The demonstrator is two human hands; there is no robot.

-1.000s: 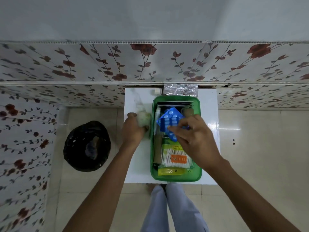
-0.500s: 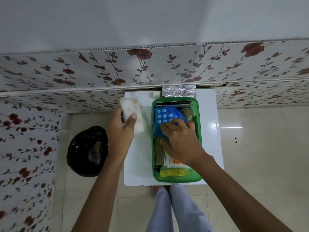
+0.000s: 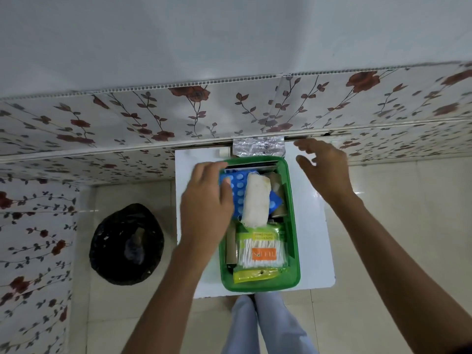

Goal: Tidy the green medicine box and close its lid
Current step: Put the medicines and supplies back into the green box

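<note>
The green medicine box [image 3: 293, 226] stands open on a small white table [image 3: 314, 238]. Inside lie a white gauze roll [image 3: 256, 200] on top of a blue pill organizer [image 3: 238, 190], a pack of cotton swabs [image 3: 260, 251], a yellow packet [image 3: 255, 274] and brown cardboard tubes [image 3: 277, 195]. My left hand [image 3: 207, 200] rests over the box's left edge with fingers on the blue organizer and holds nothing. My right hand [image 3: 324, 169] hovers open, fingers spread, past the box's far right corner. A clear crinkled plastic piece [image 3: 258, 146] lies behind the box by the wall.
A black-lined waste bin [image 3: 126, 244] stands on the tiled floor left of the table. A flowered wall panel [image 3: 204, 116] runs directly behind the table. My legs [image 3: 258, 325] are below the table's near edge.
My left hand carried the white gauze roll from the table into the box and let go of it on the blue organizer. My right hand left the box and rose to the far right.
</note>
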